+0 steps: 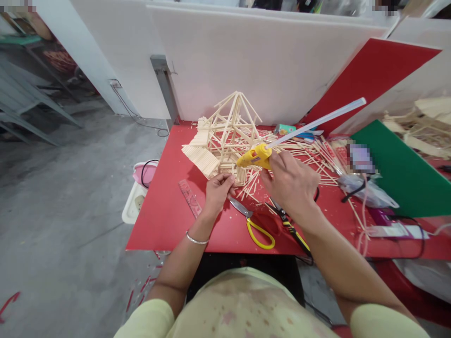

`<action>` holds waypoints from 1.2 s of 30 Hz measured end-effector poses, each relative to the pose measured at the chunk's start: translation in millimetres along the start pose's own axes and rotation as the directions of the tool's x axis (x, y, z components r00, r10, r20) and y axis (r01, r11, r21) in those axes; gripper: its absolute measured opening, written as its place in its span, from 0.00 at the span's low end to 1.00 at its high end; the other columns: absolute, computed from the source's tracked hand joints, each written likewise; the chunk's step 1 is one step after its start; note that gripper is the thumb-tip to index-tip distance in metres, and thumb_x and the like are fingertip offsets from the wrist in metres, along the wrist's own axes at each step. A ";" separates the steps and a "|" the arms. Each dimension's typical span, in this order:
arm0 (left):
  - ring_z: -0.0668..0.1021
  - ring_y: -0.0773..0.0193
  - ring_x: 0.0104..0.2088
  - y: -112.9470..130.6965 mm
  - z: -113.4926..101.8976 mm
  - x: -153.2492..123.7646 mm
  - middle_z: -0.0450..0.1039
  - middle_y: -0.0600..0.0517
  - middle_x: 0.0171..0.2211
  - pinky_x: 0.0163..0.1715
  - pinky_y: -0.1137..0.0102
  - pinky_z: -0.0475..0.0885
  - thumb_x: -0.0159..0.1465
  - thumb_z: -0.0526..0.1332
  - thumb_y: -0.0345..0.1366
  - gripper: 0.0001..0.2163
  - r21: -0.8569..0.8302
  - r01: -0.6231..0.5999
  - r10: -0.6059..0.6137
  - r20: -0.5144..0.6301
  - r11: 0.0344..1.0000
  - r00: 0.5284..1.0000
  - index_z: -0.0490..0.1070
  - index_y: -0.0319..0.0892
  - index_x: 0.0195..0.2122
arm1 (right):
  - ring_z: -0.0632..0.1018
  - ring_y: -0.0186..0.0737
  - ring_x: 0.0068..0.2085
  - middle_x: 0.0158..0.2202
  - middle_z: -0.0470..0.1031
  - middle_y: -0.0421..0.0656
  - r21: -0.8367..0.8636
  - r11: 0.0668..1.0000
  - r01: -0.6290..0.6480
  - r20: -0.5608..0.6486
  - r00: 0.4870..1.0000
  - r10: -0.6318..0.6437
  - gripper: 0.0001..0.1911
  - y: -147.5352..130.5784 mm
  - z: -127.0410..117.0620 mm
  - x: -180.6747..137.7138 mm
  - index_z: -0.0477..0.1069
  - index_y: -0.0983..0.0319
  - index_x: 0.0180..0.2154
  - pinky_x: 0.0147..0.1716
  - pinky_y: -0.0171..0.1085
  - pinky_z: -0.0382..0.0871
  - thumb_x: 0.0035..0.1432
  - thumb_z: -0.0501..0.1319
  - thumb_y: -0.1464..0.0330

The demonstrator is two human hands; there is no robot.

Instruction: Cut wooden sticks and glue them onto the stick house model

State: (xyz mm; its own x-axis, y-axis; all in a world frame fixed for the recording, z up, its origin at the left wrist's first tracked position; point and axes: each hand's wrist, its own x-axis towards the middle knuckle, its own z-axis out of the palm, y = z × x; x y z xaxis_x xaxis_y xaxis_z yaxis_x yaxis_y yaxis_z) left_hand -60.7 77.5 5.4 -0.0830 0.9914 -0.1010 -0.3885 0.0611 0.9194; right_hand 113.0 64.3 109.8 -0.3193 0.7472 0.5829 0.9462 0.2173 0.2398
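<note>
My right hand (292, 180) is wrapped round a yellow glue gun (255, 157), with a long translucent glue stick (320, 119) jutting from its rear. The nozzle points left, just above the front of a model house (230, 122) built from thin wooden sticks. At the model's front edge my left hand (220, 190) is closed in a pinch; what sits between its fingertips is too small to make out. Slatted stick panels (200, 159) form the model's left side, and its peaked top is an open frame. Yellow-handled scissors (252, 223) lie below my hands, beside black-and-yellow pliers (291, 227).
Loose wooden sticks (310, 159) are strewn across the red tabletop (165, 225). Left of my left hand lies a clear ruler (190, 199). At the right are a plastic bag (368, 190), a green board (405, 173) and a power strip (398, 231). A white partition (260, 65) stands behind.
</note>
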 end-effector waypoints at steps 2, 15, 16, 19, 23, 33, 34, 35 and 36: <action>0.71 0.74 0.15 -0.1 -0.1 0.2 0.74 0.55 0.21 0.13 0.78 0.61 0.54 0.73 0.46 0.16 -0.003 0.000 0.000 0.004 1.000 1.000 0.75 0.39 0.32 | 0.69 0.39 0.34 0.39 0.74 0.45 -0.003 1.000 0.007 0.001 1.000 -0.007 0.20 0.5 -0.1 0.1 0.69 0.62 0.56 0.29 0.40 0.49 0.64 0.54 0.66; 0.71 0.74 0.16 -6.2 -2.0 2.1 0.74 0.55 0.22 0.13 0.78 0.62 0.55 0.72 0.45 0.14 -0.009 -0.011 0.011 0.008 1.000 1.000 0.76 0.39 0.33 | 0.71 0.40 0.35 0.38 0.74 0.45 -0.008 1.000 0.006 0.021 1.000 -0.006 0.20 -0.3 -1.5 0.5 0.69 0.62 0.57 0.30 0.40 0.51 0.65 0.52 0.67; 0.71 0.74 0.16 -6.2 -1.9 2.1 0.75 0.54 0.23 0.13 0.78 0.62 0.55 0.72 0.45 0.15 -0.013 -0.012 0.012 0.008 1.000 1.000 0.76 0.39 0.33 | 0.71 0.40 0.35 0.39 0.74 0.45 -0.009 1.000 0.002 0.018 1.000 -0.002 0.20 -0.5 -1.7 0.8 0.69 0.62 0.57 0.30 0.40 0.51 0.65 0.53 0.67; 0.72 0.73 0.16 -6.5 -1.5 2.8 0.74 0.54 0.23 0.13 0.78 0.62 0.56 0.72 0.45 0.14 -0.013 -0.022 0.022 0.013 1.000 1.000 0.76 0.38 0.33 | 0.70 0.40 0.35 0.39 0.74 0.46 -0.010 1.000 -0.003 0.012 1.000 0.003 0.20 -0.3 -2.1 1.7 0.69 0.62 0.57 0.30 0.40 0.51 0.65 0.53 0.67; 0.72 0.73 0.16 -7.1 -0.4 4.7 0.74 0.55 0.22 0.13 0.78 0.61 0.55 0.72 0.44 0.14 -0.018 -0.020 0.020 0.020 1.000 1.000 0.75 0.38 0.33 | 0.70 0.40 0.35 0.39 0.74 0.46 -0.010 1.000 0.002 -0.003 1.000 -0.003 0.20 0.6 -0.9 2.6 0.69 0.63 0.57 0.31 0.40 0.52 0.66 0.53 0.67; 0.72 0.74 0.16 -5.7 2.5 4.2 0.73 0.55 0.22 0.13 0.79 0.61 0.55 0.71 0.45 0.14 -0.027 -0.005 0.006 0.020 1.000 1.000 0.75 0.39 0.33 | 0.69 0.39 0.33 0.38 0.73 0.46 -0.014 1.000 -0.015 -0.024 1.000 0.014 0.20 0.4 1.3 4.4 0.69 0.63 0.56 0.30 0.40 0.51 0.65 0.52 0.67; 0.72 0.73 0.16 -5.5 2.8 4.0 0.73 0.55 0.22 0.13 0.79 0.61 0.55 0.72 0.45 0.14 -0.023 -0.005 0.005 0.018 1.000 1.000 0.75 0.39 0.33 | 0.69 0.39 0.34 0.39 0.73 0.46 -0.011 1.000 -0.018 -0.019 1.000 0.017 0.20 0.4 1.6 4.6 0.69 0.62 0.56 0.30 0.40 0.51 0.65 0.52 0.67; 0.72 0.73 0.16 -5.3 3.1 3.9 0.73 0.55 0.22 0.13 0.79 0.61 0.55 0.72 0.45 0.14 -0.020 -0.003 0.004 0.017 1.000 1.000 0.75 0.39 0.33 | 0.69 0.40 0.34 0.39 0.73 0.46 -0.008 1.000 -0.021 -0.016 1.000 0.021 0.20 0.5 1.9 4.8 0.69 0.62 0.57 0.30 0.40 0.51 0.65 0.53 0.67; 0.72 0.73 0.16 -5.2 3.4 3.9 0.73 0.55 0.22 0.13 0.79 0.61 0.55 0.72 0.45 0.15 -0.018 -0.002 0.002 0.016 1.000 1.000 0.75 0.39 0.33 | 0.69 0.40 0.34 0.39 0.73 0.46 -0.006 1.000 -0.024 -0.013 1.000 0.024 0.21 0.6 2.3 5.0 0.69 0.62 0.57 0.30 0.40 0.51 0.64 0.53 0.68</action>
State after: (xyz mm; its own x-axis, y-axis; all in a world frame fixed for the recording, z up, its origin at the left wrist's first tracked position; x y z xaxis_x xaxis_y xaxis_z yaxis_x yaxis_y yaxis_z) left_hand -55.8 81.4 1.5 -0.0690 0.9933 -0.0929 -0.4046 0.0573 0.9127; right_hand 112.1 69.6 111.1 -0.2968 0.7437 0.5990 0.9534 0.1953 0.2299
